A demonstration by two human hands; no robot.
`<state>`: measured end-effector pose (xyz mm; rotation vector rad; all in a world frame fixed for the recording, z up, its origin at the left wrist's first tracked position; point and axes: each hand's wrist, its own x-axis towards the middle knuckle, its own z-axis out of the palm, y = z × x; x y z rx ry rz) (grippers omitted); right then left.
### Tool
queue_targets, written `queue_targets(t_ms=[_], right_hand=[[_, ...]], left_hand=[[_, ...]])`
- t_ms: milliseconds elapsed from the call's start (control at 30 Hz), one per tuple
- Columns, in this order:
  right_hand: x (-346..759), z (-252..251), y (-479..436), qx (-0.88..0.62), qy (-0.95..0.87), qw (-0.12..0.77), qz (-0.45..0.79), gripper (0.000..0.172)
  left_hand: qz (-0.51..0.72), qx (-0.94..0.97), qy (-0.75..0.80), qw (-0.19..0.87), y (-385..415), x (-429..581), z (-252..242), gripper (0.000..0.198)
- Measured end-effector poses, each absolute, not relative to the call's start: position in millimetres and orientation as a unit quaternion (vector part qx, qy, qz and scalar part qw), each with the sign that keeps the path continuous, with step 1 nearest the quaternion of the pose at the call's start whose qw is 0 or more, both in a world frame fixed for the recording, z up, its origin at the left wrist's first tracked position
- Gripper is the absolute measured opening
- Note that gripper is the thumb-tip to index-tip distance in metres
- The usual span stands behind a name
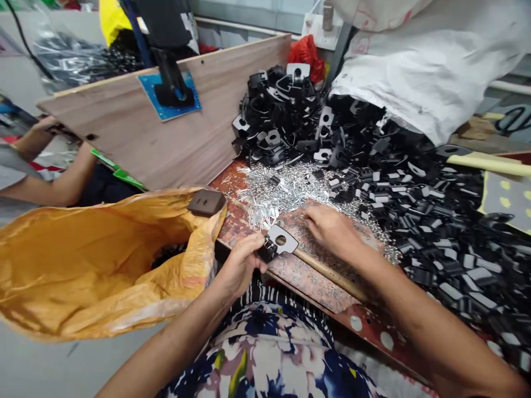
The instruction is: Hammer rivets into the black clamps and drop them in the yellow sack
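My left hand [241, 261] is closed around a grey and black plastic clip part [285, 239] with a round hole in its plate, above the table's front edge. My right hand [332, 228] is at the near side of a heap of small silvery metal pins [265, 207], its fingers curled together. What those fingertips hold, if anything, is hidden. A wooden handle [327, 273] lies on the table [307, 290] below my right hand, beside the clip part.
An open orange sack [83, 249] hangs at the left, a brown block [206, 203] on its rim. A plywood board [199, 132] stands behind. Black clip parts [282, 121] pile up at the back; small black pieces [448, 237] cover the right. Another person's arm [53, 177] shows at far left.
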<state>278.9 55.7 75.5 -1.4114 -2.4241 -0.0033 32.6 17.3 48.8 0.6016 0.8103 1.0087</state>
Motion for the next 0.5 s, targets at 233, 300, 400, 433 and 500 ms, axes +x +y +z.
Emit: queue_targets(t_ms=[233,300,400,433,500], right_hand=[[227.7,94.1,-6.2,-0.430,-0.776,0.420,0.194,0.021],[215.9,93.5,-8.3,-0.430,-0.766,0.434,0.201,0.017],[210.7,90.2,-4.8,-0.432,-0.763,0.437,0.201,0.014],[210.6,89.3,-4.1,-0.433,-0.765,0.434,0.198,0.013],[209.5,88.4,-4.9,-0.435,-0.775,0.424,0.174,0.012]], left_hand=[[0.463,0.254,0.359,0.769,18.8,43.2,43.7,0.028],[0.461,0.251,0.354,0.774,17.8,45.0,42.6,0.028],[0.463,0.249,0.353,0.774,15.2,44.4,43.5,0.032],[0.464,0.248,0.354,0.773,14.0,43.8,44.6,0.033],[0.464,0.249,0.357,0.771,11.0,43.1,47.1,0.036]])
